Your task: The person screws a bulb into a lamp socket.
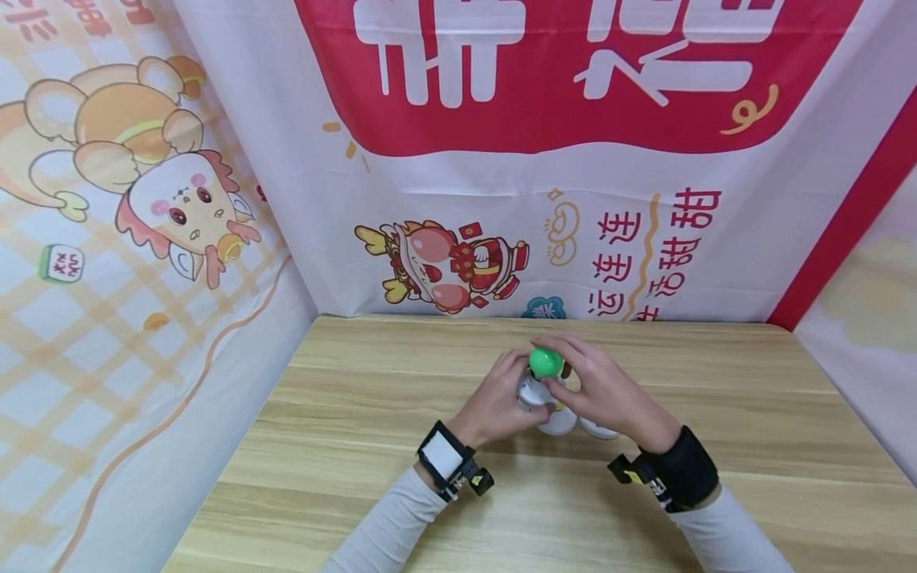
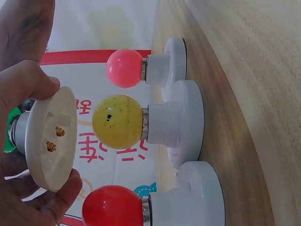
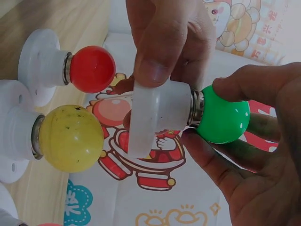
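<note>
My left hand [image 1: 501,402] grips a round white lamp holder [image 3: 165,107] by its flange, above the table. A green light bulb [image 3: 225,114] sits in that holder's socket, with part of its metal base showing. Around the bulb are the thumb and fingers of my right hand [image 1: 609,390]. The left wrist view shows the underside of the holder, with two brass screws [image 2: 60,131]. Close by, more white holders stand on the table, bearing a red bulb [image 3: 92,69], a yellow bulb [image 2: 117,121] and a pink bulb [image 2: 124,68].
The wooden table [image 1: 344,477] meets a printed cloth [image 1: 329,263] along its back edge. Another patterned cloth [image 1: 143,342] hangs on the left. The standing holders are just beneath and beside my hands.
</note>
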A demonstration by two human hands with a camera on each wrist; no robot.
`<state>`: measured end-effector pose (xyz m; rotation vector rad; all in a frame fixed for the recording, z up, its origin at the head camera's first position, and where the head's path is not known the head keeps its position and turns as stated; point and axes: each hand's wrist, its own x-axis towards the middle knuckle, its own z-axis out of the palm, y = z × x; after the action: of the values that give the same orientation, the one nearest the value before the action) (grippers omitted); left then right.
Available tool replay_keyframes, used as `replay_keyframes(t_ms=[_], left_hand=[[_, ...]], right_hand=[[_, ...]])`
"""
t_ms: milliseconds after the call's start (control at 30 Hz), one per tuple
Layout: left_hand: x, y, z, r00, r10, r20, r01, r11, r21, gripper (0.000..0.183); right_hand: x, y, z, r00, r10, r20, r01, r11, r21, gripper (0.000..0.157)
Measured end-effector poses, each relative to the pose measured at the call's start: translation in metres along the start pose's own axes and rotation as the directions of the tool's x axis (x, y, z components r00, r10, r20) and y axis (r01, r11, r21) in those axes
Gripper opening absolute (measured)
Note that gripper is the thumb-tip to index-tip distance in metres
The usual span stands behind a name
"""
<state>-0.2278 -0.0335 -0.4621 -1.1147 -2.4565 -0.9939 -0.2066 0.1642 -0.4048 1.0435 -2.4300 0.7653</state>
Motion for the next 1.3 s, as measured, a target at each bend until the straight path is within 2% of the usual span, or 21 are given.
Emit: replay_keyframes(t_ms=[400, 667, 800, 1033, 1300], left_hand=[[0.0012, 0.003, 0.0016, 1.0, 0.026, -0.014, -0.026, 1.0, 0.0, 0.078], [0.0006, 0.0022, 0.0027, 1.0, 0.018, -0.021, -0.018, 1.0, 0.0, 0.078], [0.0005, 0.0028, 0.0028, 1.0, 0.015, -0.026, -0.015, 1.0, -0.005, 0.078], [-0.0002, 0.0046, 0.0013, 0.999, 0.024, -0.026, -0.024, 1.0, 0.006, 0.077], [-0.0006, 0.0058, 0.0016, 1.0, 0.021, -0.019, -0.021, 1.0, -0.003, 0.077]], right_hand=[[0.001, 0.0003, -0.0004, 0.999, 0.025, -0.036, -0.027, 0.999, -0.046, 0.053], [-0.0005, -0.002, -0.0049, 1.0, 0.017, -0.009, -0.017, 0.999, -0.044, 0.074], [-0.0018, -0.0024, -0.0073, 1.0, -0.005, 0.011, 0.005, 1.0, -0.023, 0.07], [-0.0008, -0.0041, -0.0091, 0.999, -0.032, 0.005, 0.032, 0.999, 0.004, 0.054], [-0.0008, -0.0046, -0.0091, 1.0, -0.017, -0.014, 0.016, 1.0, -0.023, 0.053]])
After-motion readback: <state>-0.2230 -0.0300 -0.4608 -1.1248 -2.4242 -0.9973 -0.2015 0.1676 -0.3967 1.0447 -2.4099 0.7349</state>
